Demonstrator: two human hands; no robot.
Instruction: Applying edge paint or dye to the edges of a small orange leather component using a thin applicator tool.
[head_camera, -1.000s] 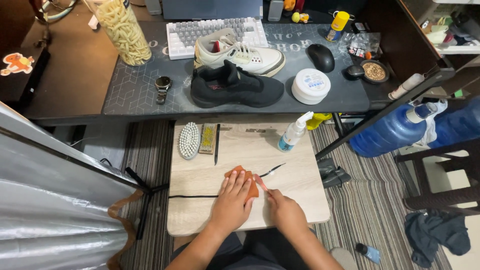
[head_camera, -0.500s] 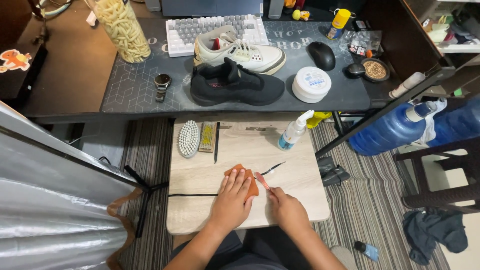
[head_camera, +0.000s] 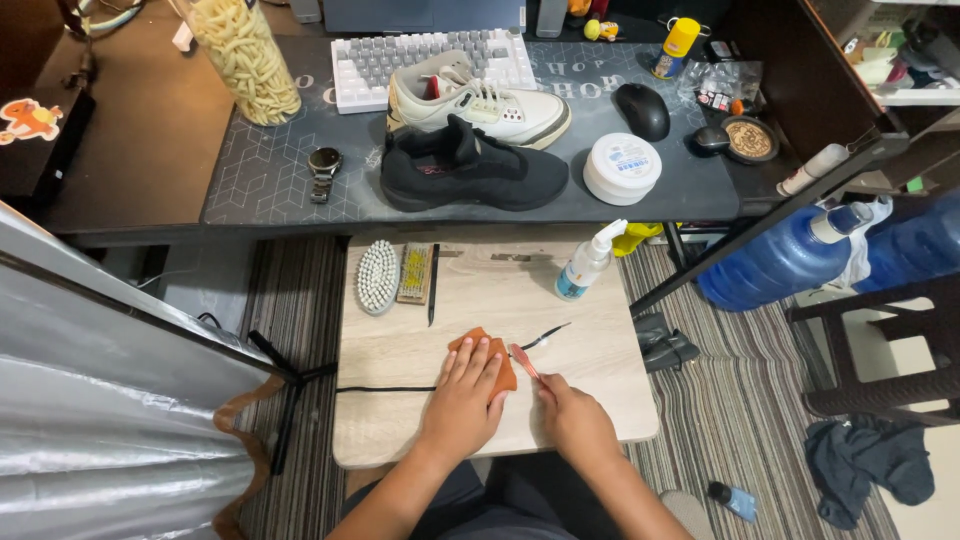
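My left hand (head_camera: 465, 400) lies flat, fingers spread, pressing a small orange cloth (head_camera: 487, 352) down on the low wooden table (head_camera: 400, 440). Under that cloth runs a black shoelace (head_camera: 385, 388) — its one end trails out to the left across the board, the other end (head_camera: 548, 334) pokes out past the cloth toward the upper right. My right hand (head_camera: 575, 425) pinches a pink-handled toothbrush (head_camera: 524, 360) near its lower end, the head angled up toward the lace just beside the cloth.

I judge the lace limp and light; it will slide and bunch under any stroke unless it is pinned, so the flat palm is the sensible hold, and a pull is best taken close to the pinned part rather than at the loose tail. The cloth looks soft and thin, easy to crumple. The brush is stiff and light — a pinch low on the handle gives reach but little force.

Farther up the board lie an oval white-bristled brush (head_camera: 377, 277), a flat wooden brush (head_camera: 416, 273), a thin black tool (head_camera: 434, 284) and a small spray bottle (head_camera: 585, 262). On the desk above stand a black shoe (head_camera: 470, 172) and a white shoe (head_camera: 480, 95), touching.
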